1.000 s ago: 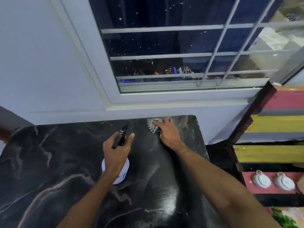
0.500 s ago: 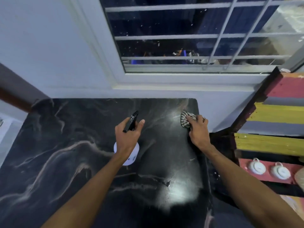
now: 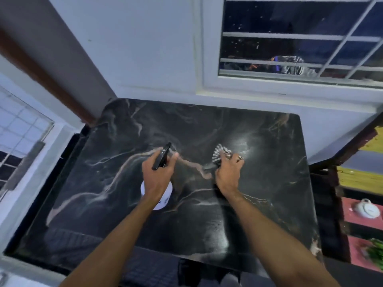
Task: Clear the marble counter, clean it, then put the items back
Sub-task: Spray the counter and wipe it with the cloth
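The black marble counter (image 3: 103, 183) with pale veins fills the middle of the view. My left hand (image 3: 157, 175) grips a white spray bottle (image 3: 163, 200) by its black trigger head (image 3: 162, 155), held above the counter's centre. My right hand (image 3: 229, 171) presses a striped black-and-white cloth (image 3: 219, 153) flat on the marble just right of centre. A wet sheen lies on the marble to the right of the cloth. No other items stand on the counter.
A white wall and a barred window (image 3: 300, 38) rise behind the counter. A striped red and yellow shelf unit (image 3: 360, 175) stands at the right, holding a white teapot (image 3: 367, 210) and some greens (image 3: 375, 253). A tiled area lies at the left.
My right hand has dragged the cloth from the counter's far right edge toward the centre. My head has turned left, showing more of the counter. The left hand keeps hold of the bottle.
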`<state>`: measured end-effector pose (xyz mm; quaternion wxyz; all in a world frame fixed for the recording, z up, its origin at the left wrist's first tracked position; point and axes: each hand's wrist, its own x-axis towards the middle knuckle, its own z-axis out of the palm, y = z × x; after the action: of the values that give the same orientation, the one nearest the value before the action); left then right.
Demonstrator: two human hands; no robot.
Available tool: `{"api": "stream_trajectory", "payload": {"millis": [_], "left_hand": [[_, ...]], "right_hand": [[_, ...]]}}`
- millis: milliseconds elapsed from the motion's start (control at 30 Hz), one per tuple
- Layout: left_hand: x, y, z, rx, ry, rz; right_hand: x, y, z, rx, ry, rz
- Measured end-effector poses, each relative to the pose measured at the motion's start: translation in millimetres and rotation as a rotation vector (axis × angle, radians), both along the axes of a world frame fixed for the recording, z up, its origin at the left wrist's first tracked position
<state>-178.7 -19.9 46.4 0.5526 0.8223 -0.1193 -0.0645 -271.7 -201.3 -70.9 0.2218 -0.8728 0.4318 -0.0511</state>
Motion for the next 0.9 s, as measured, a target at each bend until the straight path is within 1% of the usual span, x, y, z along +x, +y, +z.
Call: {"api": "stream_trajectory", "payload": {"millis": [33, 100, 167, 200, 233, 267, 333, 367, 400, 433, 467, 533, 567, 600, 633, 700, 733, 767, 800, 833, 900], "left_hand": [[6, 18, -1, 0.000, -0.009, 0.011], [15, 52, -4, 0.001, -0.032, 0.021], [21, 78, -8, 0.006, -0.029, 0.039], [24, 92, -10, 0.003, -0.016, 0.040], [25, 103, -11, -0.002, -0.007, 0.034], [25, 110, -12, 0.000, -0.003, 0.027], [21, 123, -13, 0.020, -0.009, 0.008], [17, 128, -11, 0.018, -0.007, 0.007], [11, 131, -9, 0.006, 0.000, 0.009], [6, 132, -9, -0.004, 0.006, 0.005], [1, 132, -10, -0.010, 0.015, -0.010], [-13, 128, -13, -0.003, 0.059, -0.058], [-19, 126, -15, 0.007, 0.081, -0.073], [-28, 121, -15, 0.011, 0.096, -0.094], [-37, 117, -14, 0.015, 0.105, -0.114], [-54, 108, -11, 0.003, 0.118, -0.147], [-62, 103, -10, -0.006, 0.125, -0.161], [-69, 100, -9, -0.015, 0.128, -0.176], [-78, 94, -9, -0.021, 0.128, -0.200], [-86, 90, -9, -0.029, 0.126, -0.220], [-104, 80, -7, -0.027, 0.114, -0.255]], "right_hand": [[15, 30, 3, -0.003, 0.001, 0.077], [35, 103, 3, 0.003, -0.010, 0.378], [35, 163, 4, 0.028, -0.013, 0.673], [30, 178, 6, 0.042, -0.012, 0.747], [23, 176, 4, 0.020, -0.016, 0.758], [16, 166, 3, 0.007, 0.000, 0.699], [-6, 148, 0, -0.007, 0.012, 0.441], [-19, 148, -1, -0.009, 0.013, 0.314], [-32, 159, 2, 0.001, 0.014, 0.256], [-43, 177, 3, 0.003, 0.015, 0.273], [-56, 198, 4, 0.001, 0.016, 0.354], [-92, 229, 4, 0.006, 0.045, 0.592], [-109, 227, 0, -0.006, 0.052, 0.637], [-126, 214, -1, -0.013, 0.042, 0.580], [-142, 196, -1, -0.005, 0.039, 0.439], [-169, 160, -1, 0.018, 0.029, 0.048], [-177, 151, 0, 0.025, 0.035, -0.098], [-179, 151, 1, 0.021, 0.059, -0.158], [-177, 157, 3, 0.015, 0.062, -0.144], [-173, 168, 4, 0.013, 0.056, -0.067], [-172, 197, 2, 0.021, 0.043, 0.160]]}}
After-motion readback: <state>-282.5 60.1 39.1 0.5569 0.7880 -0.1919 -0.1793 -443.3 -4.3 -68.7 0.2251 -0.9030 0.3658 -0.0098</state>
